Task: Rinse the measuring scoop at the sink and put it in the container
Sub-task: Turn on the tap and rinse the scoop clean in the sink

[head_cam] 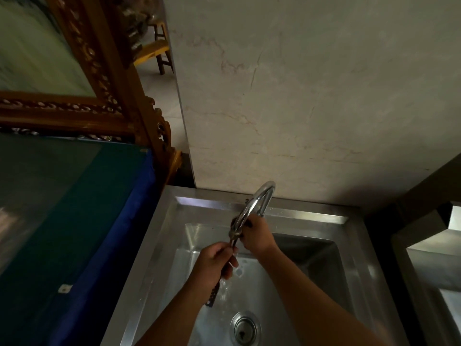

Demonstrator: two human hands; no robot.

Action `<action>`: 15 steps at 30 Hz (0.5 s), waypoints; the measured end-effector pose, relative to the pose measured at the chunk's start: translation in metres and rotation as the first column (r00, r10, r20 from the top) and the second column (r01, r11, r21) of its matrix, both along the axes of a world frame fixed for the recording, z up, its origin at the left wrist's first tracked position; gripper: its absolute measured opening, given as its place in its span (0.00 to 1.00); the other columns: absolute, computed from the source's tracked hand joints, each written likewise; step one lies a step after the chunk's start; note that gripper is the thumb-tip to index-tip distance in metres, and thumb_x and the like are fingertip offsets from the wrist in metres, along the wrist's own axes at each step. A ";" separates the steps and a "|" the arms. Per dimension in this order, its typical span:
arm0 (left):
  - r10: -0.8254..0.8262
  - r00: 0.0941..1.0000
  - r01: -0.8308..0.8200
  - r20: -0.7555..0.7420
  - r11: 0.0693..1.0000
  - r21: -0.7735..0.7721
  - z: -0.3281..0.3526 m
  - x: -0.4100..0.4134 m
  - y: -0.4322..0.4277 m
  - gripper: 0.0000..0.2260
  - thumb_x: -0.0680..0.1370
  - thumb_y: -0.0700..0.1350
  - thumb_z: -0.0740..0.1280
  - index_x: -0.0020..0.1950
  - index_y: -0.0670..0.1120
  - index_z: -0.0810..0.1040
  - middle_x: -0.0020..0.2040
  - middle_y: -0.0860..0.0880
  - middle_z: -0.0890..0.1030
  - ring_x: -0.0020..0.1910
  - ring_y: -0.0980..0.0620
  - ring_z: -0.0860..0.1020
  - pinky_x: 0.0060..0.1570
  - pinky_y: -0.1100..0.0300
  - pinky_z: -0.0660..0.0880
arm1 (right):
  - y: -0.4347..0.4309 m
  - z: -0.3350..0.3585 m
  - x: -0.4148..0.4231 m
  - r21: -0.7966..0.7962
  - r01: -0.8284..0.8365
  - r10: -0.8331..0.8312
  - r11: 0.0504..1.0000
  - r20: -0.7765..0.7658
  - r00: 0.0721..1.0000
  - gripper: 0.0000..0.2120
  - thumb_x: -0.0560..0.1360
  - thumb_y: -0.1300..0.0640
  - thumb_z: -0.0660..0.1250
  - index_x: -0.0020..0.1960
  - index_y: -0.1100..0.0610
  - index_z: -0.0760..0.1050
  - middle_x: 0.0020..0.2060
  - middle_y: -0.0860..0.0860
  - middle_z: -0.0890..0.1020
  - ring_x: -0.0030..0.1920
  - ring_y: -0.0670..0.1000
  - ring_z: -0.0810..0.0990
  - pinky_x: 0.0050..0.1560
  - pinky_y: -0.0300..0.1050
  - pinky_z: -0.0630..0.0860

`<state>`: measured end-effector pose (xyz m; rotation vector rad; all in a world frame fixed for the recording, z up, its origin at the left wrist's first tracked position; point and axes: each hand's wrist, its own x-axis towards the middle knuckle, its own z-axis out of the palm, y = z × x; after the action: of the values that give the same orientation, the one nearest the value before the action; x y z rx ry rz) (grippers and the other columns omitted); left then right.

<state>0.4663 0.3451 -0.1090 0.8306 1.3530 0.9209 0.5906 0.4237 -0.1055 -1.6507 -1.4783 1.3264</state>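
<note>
A dark measuring scoop (216, 288) with a long patterned handle is held over the steel sink (348, 248), under the curved chrome faucet (252, 207). My left hand (213, 265) is closed around the handle's upper part, and the handle's end sticks out below it. My right hand (257, 236) grips the scoop's bowl end just under the spout, hiding most of it. Water splashes on the sink floor (229, 287) below. No container shows.
A drain (245, 327) lies at the sink's front. A blue-edged green glass surface (74, 208) stands to the left, with a carved wooden frame (119, 96) behind it. A marble wall (299, 96) backs the sink. A second steel basin (429, 270) is at the right.
</note>
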 end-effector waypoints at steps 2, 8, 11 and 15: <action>0.000 1.000 0.000 0.012 1.000 0.004 -0.001 -0.001 -0.002 0.09 0.81 0.37 0.60 0.52 0.36 0.80 0.36 0.42 0.81 0.28 0.50 0.75 0.31 0.58 0.72 | 0.006 0.002 -0.001 -0.015 -0.002 0.002 1.000 -0.002 1.000 0.09 0.78 0.64 0.61 0.43 0.55 0.77 0.36 0.55 0.83 0.31 0.48 0.79 0.28 0.38 0.71; 0.012 0.996 -0.013 0.088 1.000 0.011 -0.006 -0.006 -0.006 0.09 0.80 0.37 0.62 0.52 0.34 0.79 0.37 0.39 0.82 0.32 0.45 0.78 0.34 0.56 0.77 | 0.024 0.025 0.000 0.046 0.030 -0.029 0.998 -0.034 0.999 0.17 0.77 0.65 0.64 0.33 0.49 0.75 0.24 0.48 0.79 0.23 0.43 0.77 0.23 0.36 0.72; -0.016 0.996 0.015 0.083 1.000 0.010 -0.012 -0.008 -0.010 0.09 0.80 0.36 0.61 0.52 0.33 0.78 0.35 0.40 0.82 0.30 0.47 0.79 0.32 0.59 0.76 | 0.034 0.032 0.001 0.034 0.065 -0.065 0.997 0.005 0.998 0.12 0.76 0.66 0.64 0.36 0.56 0.77 0.31 0.55 0.82 0.30 0.49 0.82 0.35 0.46 0.81; -0.049 0.993 0.051 0.109 0.999 -0.013 -0.021 -0.012 -0.018 0.09 0.80 0.35 0.61 0.55 0.33 0.77 0.38 0.41 0.83 0.35 0.47 0.82 0.37 0.56 0.78 | 0.045 0.037 0.002 -0.018 0.178 -0.179 0.984 -0.103 0.978 0.14 0.77 0.65 0.60 0.58 0.73 0.73 0.44 0.63 0.81 0.46 0.60 0.81 0.45 0.51 0.77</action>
<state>0.4544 0.3272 -0.1296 0.7880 1.2381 0.9026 0.5929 0.4686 -0.0686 -1.6514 -1.2347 1.3005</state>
